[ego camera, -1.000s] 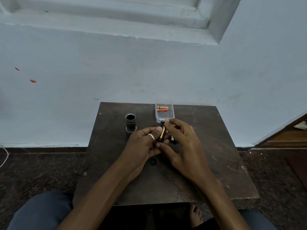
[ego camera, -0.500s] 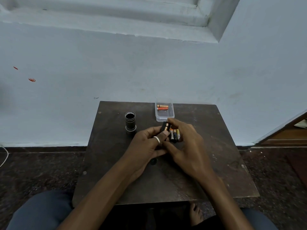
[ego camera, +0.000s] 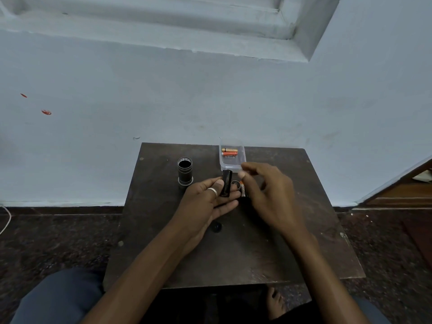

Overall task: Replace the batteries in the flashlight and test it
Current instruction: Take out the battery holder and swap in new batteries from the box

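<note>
My left hand (ego camera: 205, 202) is shut on a black cylindrical battery holder (ego camera: 226, 183), held upright between thumb and fingers over the middle of the small dark table (ego camera: 292, 253). My right hand (ego camera: 271, 192) hovers just right of it with fingers apart and nothing visible in them. A few loose batteries (ego camera: 242, 188) lie on the table under the right fingers, partly hidden. The black flashlight body (ego camera: 185, 170) stands upright with its open end up, left of my hands. A small black cap (ego camera: 217, 226) lies on the table below my left palm.
A clear plastic container (ego camera: 240, 163) at the table's far edge holds two orange batteries (ego camera: 229, 152). The pale wall rises right behind the table. Dark floor surrounds it, and my knees and a bare foot show below the near edge.
My right hand has let go of the holder, lifted and spread its fingers. The left hand now holds the holder alone, more upright. The loose batteries stay on the table.
</note>
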Demonstrator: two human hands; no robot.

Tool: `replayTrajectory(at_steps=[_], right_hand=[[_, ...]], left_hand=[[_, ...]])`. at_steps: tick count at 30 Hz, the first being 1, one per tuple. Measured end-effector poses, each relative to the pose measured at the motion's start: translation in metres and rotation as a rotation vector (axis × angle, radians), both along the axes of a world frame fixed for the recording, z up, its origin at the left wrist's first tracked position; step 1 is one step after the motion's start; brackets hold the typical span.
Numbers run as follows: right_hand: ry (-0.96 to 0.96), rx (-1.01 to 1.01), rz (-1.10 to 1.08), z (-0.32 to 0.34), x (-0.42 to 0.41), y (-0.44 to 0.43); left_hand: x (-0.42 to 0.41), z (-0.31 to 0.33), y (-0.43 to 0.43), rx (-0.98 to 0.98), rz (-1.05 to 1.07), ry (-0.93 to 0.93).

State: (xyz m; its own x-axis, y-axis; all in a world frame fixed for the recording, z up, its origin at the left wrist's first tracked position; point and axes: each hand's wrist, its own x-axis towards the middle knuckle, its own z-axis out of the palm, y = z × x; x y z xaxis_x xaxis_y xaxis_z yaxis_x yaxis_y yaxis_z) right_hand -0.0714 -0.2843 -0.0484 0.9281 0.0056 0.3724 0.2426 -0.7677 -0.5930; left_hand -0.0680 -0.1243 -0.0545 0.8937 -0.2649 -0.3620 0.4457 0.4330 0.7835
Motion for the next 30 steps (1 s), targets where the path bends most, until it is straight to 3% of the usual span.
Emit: replayTrajectory(at_steps=[3,13,23,26,30], right_hand=[[-0.06,-0.14,-0.014,0.003,0.031,0.0],[0.202,-0.629,0.107,0.011,0.119,0.019],[0.265,-0.729,0.135,0.011,0.12,0.025],[0.2,-0.556,0.065,0.017,0.114,0.023],[0.139,0.027,-0.042,0.036,0.08,0.017]], left_hand=[[0.0,-0.001,0.0,-0.015,0.002,0.038],[0.001,-0.002,0.0,-0.036,-0.016,0.076],[0.003,-0.001,0.001,-0.051,-0.023,0.091],[0.002,-0.001,0.001,-0.062,-0.021,0.089],[0.003,-0.002,0.001,-0.07,-0.026,0.09]])
